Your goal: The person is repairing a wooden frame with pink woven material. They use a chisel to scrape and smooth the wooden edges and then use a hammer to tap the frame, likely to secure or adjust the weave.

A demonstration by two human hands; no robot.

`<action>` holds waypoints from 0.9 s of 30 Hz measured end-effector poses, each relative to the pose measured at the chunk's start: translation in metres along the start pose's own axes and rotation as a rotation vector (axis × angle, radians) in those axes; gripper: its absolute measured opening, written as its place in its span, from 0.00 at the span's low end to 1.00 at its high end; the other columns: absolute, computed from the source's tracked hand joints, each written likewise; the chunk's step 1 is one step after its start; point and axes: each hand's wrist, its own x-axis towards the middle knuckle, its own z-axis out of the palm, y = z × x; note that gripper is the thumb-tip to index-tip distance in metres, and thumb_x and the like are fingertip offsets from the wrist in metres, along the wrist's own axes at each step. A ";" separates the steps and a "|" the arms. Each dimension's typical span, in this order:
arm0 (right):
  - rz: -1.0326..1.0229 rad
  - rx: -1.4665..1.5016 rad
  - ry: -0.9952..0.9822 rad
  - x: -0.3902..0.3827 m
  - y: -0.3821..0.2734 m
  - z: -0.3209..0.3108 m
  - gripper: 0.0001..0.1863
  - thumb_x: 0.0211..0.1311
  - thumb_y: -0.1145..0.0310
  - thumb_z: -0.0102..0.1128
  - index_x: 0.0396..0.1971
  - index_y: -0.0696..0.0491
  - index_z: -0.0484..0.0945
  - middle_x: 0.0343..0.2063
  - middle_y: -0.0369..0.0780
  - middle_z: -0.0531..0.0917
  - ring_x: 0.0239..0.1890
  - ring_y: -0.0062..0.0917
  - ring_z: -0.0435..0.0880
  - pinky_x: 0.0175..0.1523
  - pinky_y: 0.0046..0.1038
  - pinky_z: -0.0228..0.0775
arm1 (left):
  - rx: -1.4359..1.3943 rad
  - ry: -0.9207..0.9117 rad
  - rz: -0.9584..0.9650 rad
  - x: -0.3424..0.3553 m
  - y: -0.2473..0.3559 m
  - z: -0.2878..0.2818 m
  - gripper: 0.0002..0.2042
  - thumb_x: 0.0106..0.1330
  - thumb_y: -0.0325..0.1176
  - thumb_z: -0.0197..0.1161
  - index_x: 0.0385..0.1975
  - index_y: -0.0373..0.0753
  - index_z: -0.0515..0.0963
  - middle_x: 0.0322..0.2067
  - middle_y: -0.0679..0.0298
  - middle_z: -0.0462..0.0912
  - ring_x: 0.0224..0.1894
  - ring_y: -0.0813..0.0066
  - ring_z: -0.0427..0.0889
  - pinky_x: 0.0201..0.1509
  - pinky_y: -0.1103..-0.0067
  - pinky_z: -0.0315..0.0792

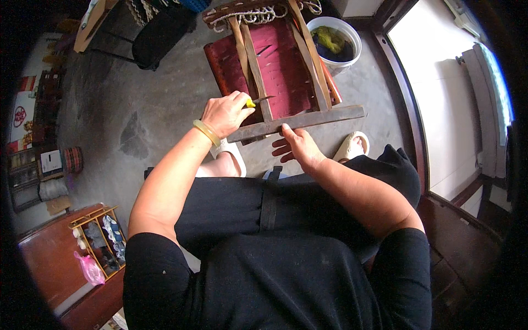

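My left hand [224, 114], with a pale bangle [206, 133] at the wrist, is closed on a small knife with a yellow handle [251, 103]. Its thin blade [264, 99] points right, over a slat of a wooden frame [257, 71]. The frame's dark crossbar [308, 119] runs just in front of me, with the left hand at its left end. My right hand [301, 148] is open below the bar, fingers apart, its thumb tip at the bar's near edge. Under the slats lies a dark red panel [283, 66] with small slits or marks.
Whitish rope [250, 17] is looped at the frame's far end. A white bucket [346, 58] with yellow-green netting stands at its right. A black chair [159, 41] is at the far left. Lower left, a brown table [47, 247] bears a divided rack [96, 236]. A doorway lies right.
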 end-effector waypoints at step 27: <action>0.094 0.116 0.072 0.003 -0.003 0.008 0.26 0.71 0.50 0.41 0.43 0.62 0.68 0.38 0.52 0.82 0.35 0.39 0.85 0.33 0.35 0.75 | 0.235 0.083 0.071 -0.001 -0.007 0.019 0.13 0.61 0.42 0.61 0.27 0.40 0.70 0.23 0.60 0.76 0.25 0.60 0.80 0.27 0.68 0.74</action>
